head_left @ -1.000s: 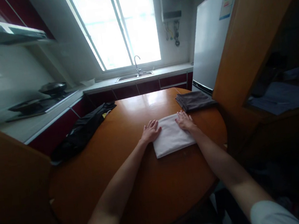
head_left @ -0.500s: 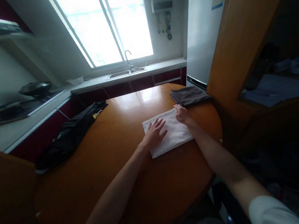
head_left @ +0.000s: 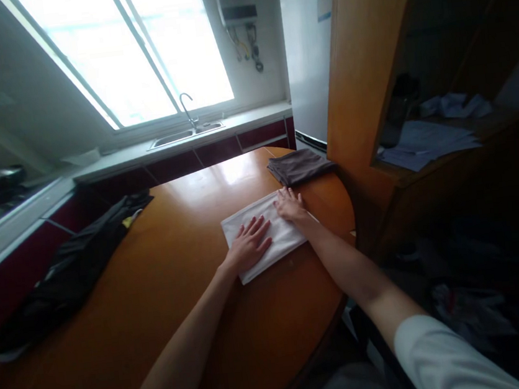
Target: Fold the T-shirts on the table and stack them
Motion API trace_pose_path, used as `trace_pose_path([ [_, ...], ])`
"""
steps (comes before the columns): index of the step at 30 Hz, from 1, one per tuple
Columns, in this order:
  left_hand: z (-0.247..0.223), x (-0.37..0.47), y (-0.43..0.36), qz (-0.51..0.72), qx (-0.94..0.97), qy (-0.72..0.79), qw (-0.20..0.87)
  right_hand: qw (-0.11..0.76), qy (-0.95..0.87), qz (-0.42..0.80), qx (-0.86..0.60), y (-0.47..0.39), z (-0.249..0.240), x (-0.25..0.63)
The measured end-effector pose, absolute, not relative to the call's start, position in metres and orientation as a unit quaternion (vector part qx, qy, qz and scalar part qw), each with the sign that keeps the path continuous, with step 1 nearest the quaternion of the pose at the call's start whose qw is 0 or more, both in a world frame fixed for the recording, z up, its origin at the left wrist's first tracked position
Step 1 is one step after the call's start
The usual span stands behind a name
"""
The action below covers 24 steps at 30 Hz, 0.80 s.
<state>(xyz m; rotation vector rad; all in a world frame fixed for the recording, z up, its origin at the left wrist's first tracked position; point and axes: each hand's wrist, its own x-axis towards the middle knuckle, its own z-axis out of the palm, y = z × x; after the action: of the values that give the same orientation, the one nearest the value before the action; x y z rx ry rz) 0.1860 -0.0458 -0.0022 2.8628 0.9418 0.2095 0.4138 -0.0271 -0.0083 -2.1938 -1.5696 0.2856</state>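
A white folded cloth, perhaps a garment, lies flat as a rectangle on the wooden table. Spread over its left part is my left hand, palm down with fingers apart. My right hand rests on the cloth's far right part, fingers stretched out and apart. Neither hand grips anything. Just beyond my right hand sits a dark grey folded cloth near the table's far right edge.
A black garment with a small yellow patch lies along the table's left edge. Behind the table runs a counter with a sink. A fridge and a wooden partition stand at the right, with papers on a shelf.
My right hand has gone from curled at the cloth's far edge to lying flat on it with fingers spread. The view has swung right; the white cloth stays on the table.
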Motion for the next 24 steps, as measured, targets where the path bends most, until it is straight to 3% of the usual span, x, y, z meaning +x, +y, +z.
trace_pose_path([
  [6,0.0,0.187,-0.047,0.071,0.945,0.312,0.075,0.267,-0.528,0.079,-0.802,-0.031,0.004,0.457],
  [11,0.005,0.188,-0.05,0.082,0.94,0.314,0.11,0.301,-0.585,0.036,-0.753,-0.023,0.008,0.433],
  [18,0.008,0.186,-0.061,0.068,0.954,0.271,0.112,0.162,-0.622,0.057,-0.764,-0.03,-0.015,0.407],
  [24,0.011,0.182,-0.071,0.064,0.961,0.25,0.097,0.162,-0.621,0.05,-0.765,-0.029,-0.016,0.407],
])
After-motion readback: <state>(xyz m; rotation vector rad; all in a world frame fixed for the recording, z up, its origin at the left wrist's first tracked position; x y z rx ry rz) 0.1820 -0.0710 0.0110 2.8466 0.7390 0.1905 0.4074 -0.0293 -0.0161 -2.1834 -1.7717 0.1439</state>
